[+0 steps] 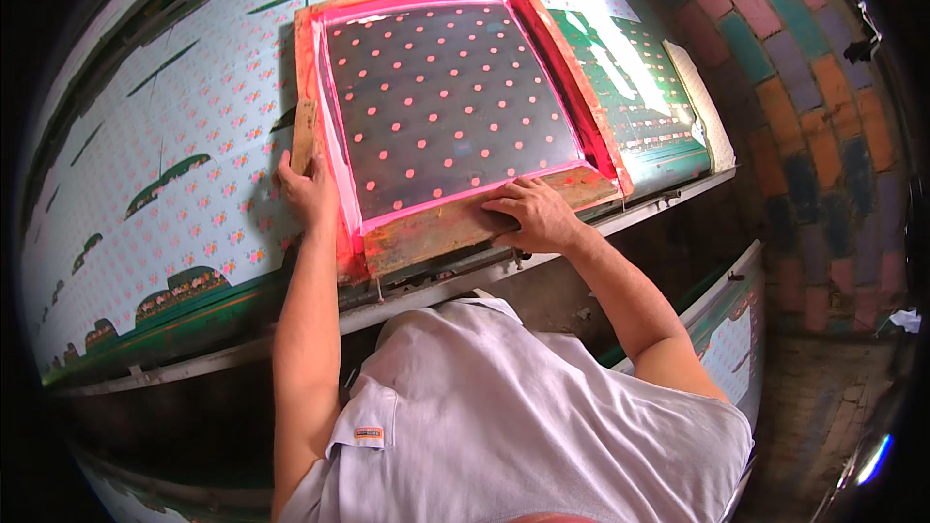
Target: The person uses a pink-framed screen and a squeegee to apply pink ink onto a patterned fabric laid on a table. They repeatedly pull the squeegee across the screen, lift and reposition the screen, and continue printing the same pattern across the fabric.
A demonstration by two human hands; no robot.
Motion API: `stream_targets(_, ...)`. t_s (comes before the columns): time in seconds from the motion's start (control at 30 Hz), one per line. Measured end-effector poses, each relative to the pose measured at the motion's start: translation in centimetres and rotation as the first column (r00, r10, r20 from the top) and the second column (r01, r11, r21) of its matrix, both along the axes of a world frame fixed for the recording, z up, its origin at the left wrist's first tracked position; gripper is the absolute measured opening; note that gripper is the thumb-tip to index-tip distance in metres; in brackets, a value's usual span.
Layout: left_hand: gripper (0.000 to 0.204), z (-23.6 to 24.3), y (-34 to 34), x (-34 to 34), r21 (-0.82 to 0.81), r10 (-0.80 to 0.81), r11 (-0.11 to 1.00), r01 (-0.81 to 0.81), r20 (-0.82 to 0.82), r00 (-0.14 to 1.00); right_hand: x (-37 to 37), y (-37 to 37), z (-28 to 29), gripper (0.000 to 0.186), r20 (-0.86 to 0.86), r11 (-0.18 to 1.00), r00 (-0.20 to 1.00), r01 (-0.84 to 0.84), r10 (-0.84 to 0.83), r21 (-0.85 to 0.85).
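A screen printing frame of wood, its inner edges stained bright pink, lies across the long printing table in front of me. Its dark mesh shows rows of pinkish dots. My left hand grips the left side of the frame near its lower corner, beside a bare strip of wood. On the near rail, right of its middle, my right hand is closed over the wood, fingers on top. The surface directly beneath the frame is mostly hidden.
Pale blue cloth with small flowers covers the table left of the frame, with green gaps showing through. A metal rail runs along the near edge. Right of the table are a light block and a multicoloured brick surface.
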State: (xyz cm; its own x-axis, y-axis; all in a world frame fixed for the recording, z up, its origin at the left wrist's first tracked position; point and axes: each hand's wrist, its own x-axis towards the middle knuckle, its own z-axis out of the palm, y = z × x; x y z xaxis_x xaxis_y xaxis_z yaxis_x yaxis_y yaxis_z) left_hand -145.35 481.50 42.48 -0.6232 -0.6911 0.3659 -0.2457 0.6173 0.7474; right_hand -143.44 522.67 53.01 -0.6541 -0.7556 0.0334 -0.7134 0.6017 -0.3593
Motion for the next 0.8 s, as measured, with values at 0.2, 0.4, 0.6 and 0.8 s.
stream_targets(0.2, 0.055, 0.7, -0.6, -0.8, 0.136, -0.012, 0.991, 0.000, 0.086, 0.996, -3.4, 6.4, 0.2, 0.045, 0.397, 0.903, 0.914, 0.239, -0.086, -0.356)
stream_targets(0.4, 0.048, 1.3, -0.7, -1.1, 0.190, 0.069, 0.976, -0.105, 0.187, 0.980, -9.1, 20.1, -3.2, 0.037, 0.341, 0.526, 0.744, 0.655, -0.575, -0.543)
stream_targets(0.6, 0.048, 1.8, -1.0, -1.5, 0.289, 0.033, 0.955, -0.064, 0.110, 0.993, -11.0, 26.8, -11.3, 0.068, 0.786, 0.001, 0.595, 0.798, -0.165, -0.603)
stream_targets(0.8, 0.033, 2.0, -0.9, -1.3, 0.395, 0.019, 0.918, -0.046, 0.072, 0.997, -11.6, 27.8, -13.9, 0.085, 0.782, -0.048, 0.614, 0.789, 0.105, -0.612)
